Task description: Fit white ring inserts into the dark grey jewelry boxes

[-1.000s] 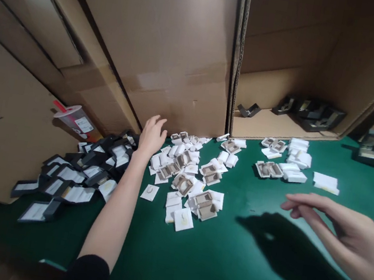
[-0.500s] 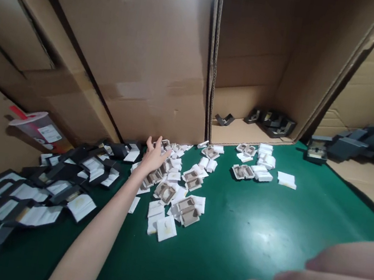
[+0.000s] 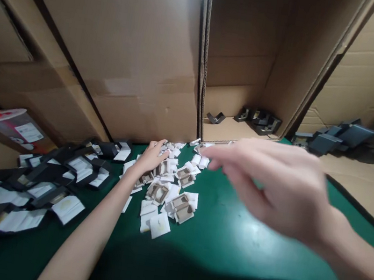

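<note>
My left hand [image 3: 150, 157] reaches to the back of a heap of small white paper-like pieces with grey-brown moulded inserts [image 3: 158, 192]. Its thumb stands apart from the fingers, and the fingertips rest at the pieces; nothing can be seen gripped in it. Over the green table hovers my right hand [image 3: 272, 186], smeared by motion, its fingers stretched out to the left towards the heap. No object shows in it. Behind its fingertips lie more white pieces [image 3: 200, 161], and the hand hides those farther right.
Open black boxes with white linings [image 3: 40, 190] are heaped at the left, beside a pinkish container [image 3: 20, 128] with a label. Tall cardboard [image 3: 132, 55] stands behind. Several black boxes [image 3: 263, 121] sit inside an open carton; dark boxes [image 3: 346, 139] lie on cardboard at right.
My right hand has swung in from the lower right corner towards the middle. My left hand stays at the heap, its fingers less spread. The view has shifted slightly right.
</note>
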Available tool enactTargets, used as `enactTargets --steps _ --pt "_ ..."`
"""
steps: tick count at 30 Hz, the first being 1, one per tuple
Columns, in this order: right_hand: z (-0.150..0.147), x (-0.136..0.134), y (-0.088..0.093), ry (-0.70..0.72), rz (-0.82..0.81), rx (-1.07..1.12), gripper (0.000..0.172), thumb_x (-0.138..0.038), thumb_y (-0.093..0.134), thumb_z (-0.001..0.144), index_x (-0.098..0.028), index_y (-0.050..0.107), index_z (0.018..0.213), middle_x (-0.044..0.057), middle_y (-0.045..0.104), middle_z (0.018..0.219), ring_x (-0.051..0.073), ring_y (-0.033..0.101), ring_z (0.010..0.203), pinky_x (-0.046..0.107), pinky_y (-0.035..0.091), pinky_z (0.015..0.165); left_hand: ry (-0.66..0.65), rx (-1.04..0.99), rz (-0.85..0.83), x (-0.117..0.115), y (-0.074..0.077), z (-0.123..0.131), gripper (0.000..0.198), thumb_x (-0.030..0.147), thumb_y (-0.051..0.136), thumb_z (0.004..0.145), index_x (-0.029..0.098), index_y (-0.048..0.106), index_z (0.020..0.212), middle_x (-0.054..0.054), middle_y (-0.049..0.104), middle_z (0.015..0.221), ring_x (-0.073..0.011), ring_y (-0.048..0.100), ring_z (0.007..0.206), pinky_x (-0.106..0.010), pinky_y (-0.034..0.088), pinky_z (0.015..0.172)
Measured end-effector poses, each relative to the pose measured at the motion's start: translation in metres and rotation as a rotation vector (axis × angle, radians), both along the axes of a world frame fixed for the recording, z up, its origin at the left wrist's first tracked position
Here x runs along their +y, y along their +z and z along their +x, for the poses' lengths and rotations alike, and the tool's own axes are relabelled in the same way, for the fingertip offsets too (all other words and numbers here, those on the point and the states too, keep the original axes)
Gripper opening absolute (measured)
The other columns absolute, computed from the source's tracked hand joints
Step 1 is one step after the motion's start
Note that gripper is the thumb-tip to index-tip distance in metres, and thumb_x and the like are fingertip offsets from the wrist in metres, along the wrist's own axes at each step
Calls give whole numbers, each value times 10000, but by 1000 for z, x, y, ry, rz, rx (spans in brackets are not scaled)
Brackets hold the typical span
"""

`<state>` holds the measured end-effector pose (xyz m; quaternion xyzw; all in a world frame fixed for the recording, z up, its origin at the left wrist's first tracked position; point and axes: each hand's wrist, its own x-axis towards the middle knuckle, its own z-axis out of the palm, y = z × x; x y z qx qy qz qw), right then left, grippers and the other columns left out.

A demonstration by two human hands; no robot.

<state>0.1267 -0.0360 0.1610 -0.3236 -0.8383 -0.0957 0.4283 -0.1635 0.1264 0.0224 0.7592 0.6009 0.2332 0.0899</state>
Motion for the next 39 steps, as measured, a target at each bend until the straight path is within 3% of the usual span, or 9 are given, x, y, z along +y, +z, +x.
enactTargets --steps 2,5,7,14,20,25,30,35,39 --pt "29 38 -27 -42 -86 110 235 -190 458 882 -194 682 952 -10 717 716 119 667 645 232 516 580 -48 34 -44 1 0 3 519 388 495 896 180 422 1367 -108 482 1263 -262 514 1203 -369 379 1057" --pt "96 96 -85 -475 -223 85 253 -263 444 895 -187 668 984 65 730 817 174 663 688 287 485 611 -91 66 -72 1 0 5 550 401 472 891 181 399 1390 -116 462 1292 -257 515 1195 -363 379 1054" --pt "143 124 -119 -598 -241 26 253 -241 462 855 -165 674 970 147 717 857 245 646 708 361 447 620 -101 82 -69 1 1 5 549 392 473 886 179 405 1388 -116 467 1298 -250 520 1185 -355 384 1047" --pt "230 144 -181 -713 -240 -96 165 -317 540 794 -209 663 768 158 653 711 271 559 635 400 354 575 -51 166 17 3 12 -7 395 337 446 894 188 559 1241 -99 549 1156 -261 518 1141 -400 386 1026" --pt "206 125 -174 -588 -66 -133 213 -290 445 901 -224 634 826 112 632 739 275 572 708 397 396 593 -6 242 98 -10 35 2 299 255 466 875 170 632 1109 -102 566 1067 -266 522 1043 -424 408 966" --pt "141 80 -150 -278 -6 -196 126 -224 529 888 -212 623 971 98 659 892 242 579 828 387 452 760 -185 273 116 -38 55 47 248 311 437 918 190 653 937 -57 562 1017 -218 493 1036 -340 402 943" --pt "77 36 -153 117 -53 -418 179 -120 438 906 -171 598 844 71 614 788 167 515 708 303 409 624 -424 324 -145 -60 53 73 315 464 486 890 214 615 1030 -54 518 1039 -231 485 1011 -332 410 846" --pt "57 25 -165 240 -128 -472 228 -86 391 919 -163 597 981 65 616 823 157 503 715 303 414 643 -453 418 -255 -67 46 74 378 455 568 840 231 554 1144 -51 501 1050 -224 484 964 -303 391 786" --pt "63 30 -166 263 -161 -376 290 -92 436 909 -162 544 1169 102 651 1076 177 572 929 350 462 810 -439 492 -212 -66 44 74 310 336 540 856 251 541 1154 -46 512 1047 -214 494 937 -303 387 763"
